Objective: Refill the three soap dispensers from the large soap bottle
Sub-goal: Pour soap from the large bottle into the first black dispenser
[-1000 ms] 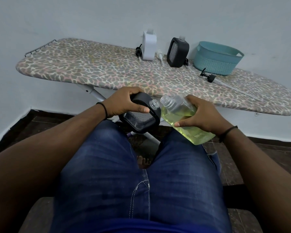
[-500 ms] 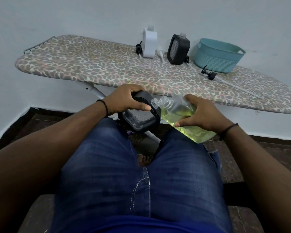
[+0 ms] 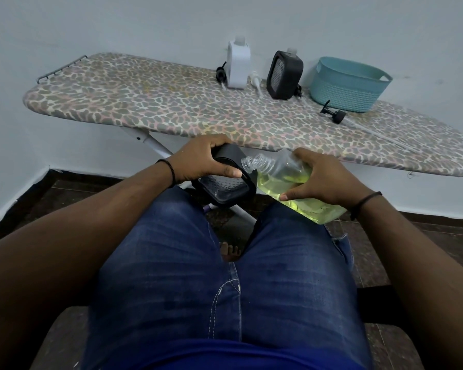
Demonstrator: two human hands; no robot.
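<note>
Spillage is the main risk at this point: the large soap bottle (image 3: 286, 182) lies tilted almost flat, its open ribbed neck touching the clear neck of the black dispenser (image 3: 225, 180), and both are held in the air over the person's knees with nothing beneath but jeans and floor. If the two mouths are not lined up, or the tilt steepens too fast, I judge the soap would run down the dispenser's side. The left hand (image 3: 206, 161) grips the black dispenser from above, thumb across its face; the right hand (image 3: 321, 180) is wrapped round the soap bottle's body. The bottle is roughly half full of yellow-green liquid, which has not reached the neck. How much the held dispenser contains cannot be told. On the ironing board (image 3: 145, 102) stand a white dispenser (image 3: 238, 66) and a second black dispenser (image 3: 285, 74), both uncapped, with loose pump heads (image 3: 333, 114) lying near a teal basket (image 3: 348, 85).
</note>
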